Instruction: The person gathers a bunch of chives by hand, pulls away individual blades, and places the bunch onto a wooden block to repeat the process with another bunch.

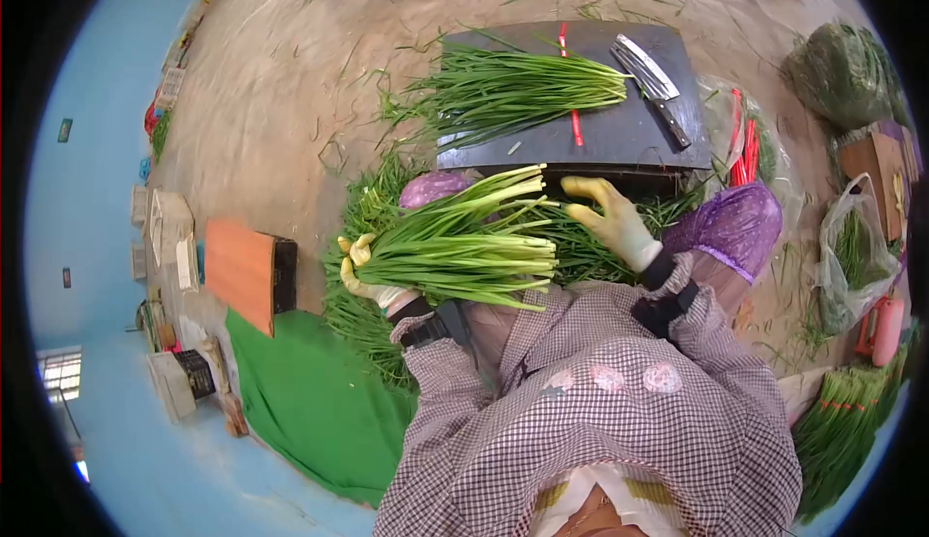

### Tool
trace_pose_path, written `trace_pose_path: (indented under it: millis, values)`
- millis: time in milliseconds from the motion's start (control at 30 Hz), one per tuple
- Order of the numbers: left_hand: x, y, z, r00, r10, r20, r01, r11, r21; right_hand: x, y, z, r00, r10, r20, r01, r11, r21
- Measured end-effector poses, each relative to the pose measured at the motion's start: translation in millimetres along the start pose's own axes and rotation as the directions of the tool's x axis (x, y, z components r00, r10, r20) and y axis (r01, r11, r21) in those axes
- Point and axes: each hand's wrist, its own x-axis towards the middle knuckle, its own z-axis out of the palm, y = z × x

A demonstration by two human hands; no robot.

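My left hand (360, 276), in a yellowish glove, is closed around a loose bunch of garlic chives (455, 247). Their pale stem ends fan out to the right, over my lap. My right hand (614, 223), gloved alike, is just right of those ends, with thumb and fingers apart and curved. Beyond both hands, a second pile of chives (532, 87) lies on a dark board (484, 158), across a red strip (577, 131). A cleaver (650, 71) with a black handle rests on the board's right side.
Loose chives (373, 324) heap around my legs. Red strips (745, 150) lie in a plastic bag right of the board. Another clear bag (856, 256) holds greens. Tied bunches (847, 411) stand at lower right. An orange-topped box (242, 271) and green cloth (310, 402) are left.
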Motion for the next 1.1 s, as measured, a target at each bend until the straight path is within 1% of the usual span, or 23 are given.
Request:
trace_pose_path:
  millis: [33, 67, 133, 167, 233, 267, 333, 400, 433, 467, 533, 600, 633, 667, 733, 767, 800, 833, 900, 933, 1000, 1067, 1100]
  values:
    - [3, -1, -4, 0.999, 0.010, 0.038, -0.011, 0.999, 0.044, 13, -15, 13, 0.998, 0.054, -0.021, -0.044, 0.947, 0.319]
    - [4, -3, 2, 1.000, 0.015, 0.023, -0.014, 1.000, -0.018, 25, -30, 21, 1.000, 0.007, -0.017, -0.001, 0.944, 0.329]
    - [-4, -11, 31, 1.000, 0.023, -0.007, -0.024, 0.990, -0.140, 41, -33, 35, 0.981, -0.013, 0.195, -0.042, 0.961, 0.274]
    - [-10, -15, 48, 0.993, 0.081, -0.083, -0.090, 0.990, -0.110, 42, -26, 37, 0.971, -0.065, 0.228, 0.032, 0.988, 0.148]
    - [6, -3, 14, 0.994, -0.003, 0.107, 0.024, 0.981, -0.193, 41, -10, 35, 0.936, -0.150, 0.320, 0.192, 0.976, -0.105]
    - [10, 3, 0, 0.980, -0.038, 0.197, 0.084, 0.970, -0.227, 33, -12, 30, 0.945, -0.144, 0.294, 0.186, 0.975, -0.121]
    - [9, 0, 8, 0.986, -0.020, 0.168, 0.061, 0.968, -0.245, 18, -2, 23, 0.938, -0.270, 0.218, 0.307, 0.938, -0.161]
    - [5, -2, 13, 0.989, 0.006, 0.150, 0.033, 0.966, -0.257, 1, 39, 13, 0.988, -0.131, 0.075, 0.142, 0.976, -0.165]
    - [1, -2, 22, 0.991, -0.008, 0.132, 0.049, 0.950, -0.309, 1, 47, -1, 0.992, -0.115, 0.061, 0.129, 0.929, -0.348]
    - [3, -1, 21, 0.990, -0.008, 0.143, 0.053, 0.948, -0.313, -4, 52, -11, 0.999, 0.053, 0.013, -0.050, 0.985, -0.162]
    - [5, 3, 20, 0.987, -0.020, 0.162, 0.070, 0.947, -0.313, 7, 41, -21, 0.992, -0.122, 0.027, 0.121, 0.879, -0.461]
    - [4, 1, 26, 0.985, -0.010, 0.171, 0.068, 0.938, -0.340, 26, -9, -18, 0.989, -0.095, -0.117, 0.079, 0.988, -0.136]
    - [3, -1, 30, 0.984, -0.003, 0.181, 0.068, 0.934, -0.352, 36, -29, -16, 0.965, -0.235, -0.115, 0.201, 0.948, -0.247]
    - [4, -2, 32, 0.981, 0.005, 0.193, 0.067, 0.929, -0.364, 46, -48, -9, 0.946, -0.304, -0.110, 0.277, 0.938, -0.209]
    - [8, -5, 35, 0.971, 0.005, 0.241, 0.100, 0.900, -0.424, 52, -41, 28, 0.928, -0.369, 0.041, 0.370, 0.912, -0.174]
    - [9, -4, 36, 0.965, 0.005, 0.264, 0.118, 0.885, -0.450, 48, -33, 33, 0.918, -0.264, 0.296, 0.322, 0.932, -0.167]
    - [10, -3, 37, 0.958, 0.010, 0.285, 0.115, 0.902, -0.416, 42, -25, 36, 0.836, -0.142, 0.530, 0.270, 0.947, -0.174]
    - [10, -2, 39, 0.952, 0.015, 0.305, 0.108, 0.918, -0.382, 31, -4, 46, 0.877, -0.251, 0.410, 0.378, 0.888, -0.263]
    - [7, -2, 43, 0.941, 0.043, 0.336, 0.097, 0.917, -0.388, 13, 27, 38, 0.922, -0.147, 0.359, 0.297, 0.861, -0.412]
    - [4, -3, 49, 0.936, 0.056, 0.347, 0.101, 0.903, -0.417, 3, 60, 35, 0.913, -0.348, 0.214, 0.408, 0.812, -0.417]
    - [1, -2, 50, 0.934, 0.072, 0.349, 0.090, 0.899, -0.428, -16, 118, 20, 0.982, -0.020, 0.190, 0.124, 0.825, -0.552]
    - [0, -1, 47, 0.942, 0.071, 0.327, 0.065, 0.919, -0.388, -6, 75, -11, 0.954, 0.268, 0.137, -0.178, 0.869, -0.461]
    - [1, -1, 45, 0.936, 0.067, 0.347, 0.085, 0.910, -0.406, 2, 52, -16, 0.990, 0.108, 0.091, -0.071, 0.936, -0.345]
